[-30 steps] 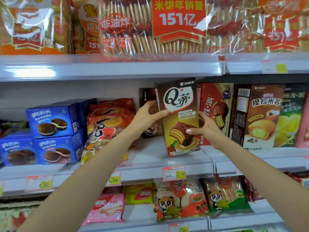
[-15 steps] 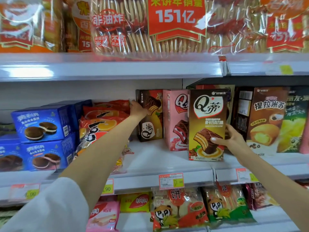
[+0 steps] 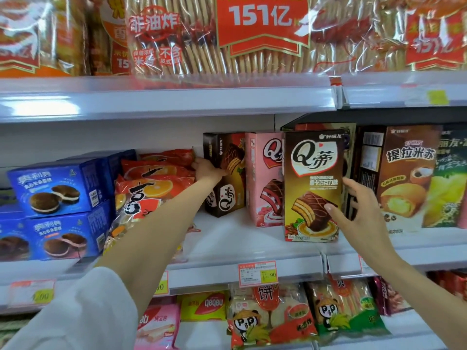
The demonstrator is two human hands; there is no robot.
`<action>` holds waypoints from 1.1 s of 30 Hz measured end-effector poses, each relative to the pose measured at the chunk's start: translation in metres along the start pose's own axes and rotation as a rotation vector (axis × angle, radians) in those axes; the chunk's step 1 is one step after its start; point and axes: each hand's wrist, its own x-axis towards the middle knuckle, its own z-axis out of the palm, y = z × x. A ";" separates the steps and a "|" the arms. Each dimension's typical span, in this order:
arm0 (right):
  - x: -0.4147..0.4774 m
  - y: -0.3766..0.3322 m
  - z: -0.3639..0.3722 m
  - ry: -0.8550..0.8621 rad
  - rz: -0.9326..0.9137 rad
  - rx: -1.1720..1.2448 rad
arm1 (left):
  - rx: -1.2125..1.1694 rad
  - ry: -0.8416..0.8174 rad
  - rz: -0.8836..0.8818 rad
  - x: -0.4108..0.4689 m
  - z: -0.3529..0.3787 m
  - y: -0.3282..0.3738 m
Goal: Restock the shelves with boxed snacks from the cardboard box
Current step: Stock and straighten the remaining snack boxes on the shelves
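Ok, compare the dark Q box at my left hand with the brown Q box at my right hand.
The dark Q box sits far back on the shelf, turned at an angle, logo sideways; the brown Q box stands upright near the front edge, facing out. The left hand touches the dark box's left side; the right hand touches the brown box's right edge. Both show a chocolate-coated cake.

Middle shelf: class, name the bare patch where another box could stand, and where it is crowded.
Bare shelf board lies before the dark box and pink box, between orange bags and the brown box. Right of that, boxes stand packed.
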 end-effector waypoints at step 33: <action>0.014 -0.146 0.011 -0.226 -0.692 -0.561 | 0.609 -0.094 0.976 -0.156 -0.118 0.019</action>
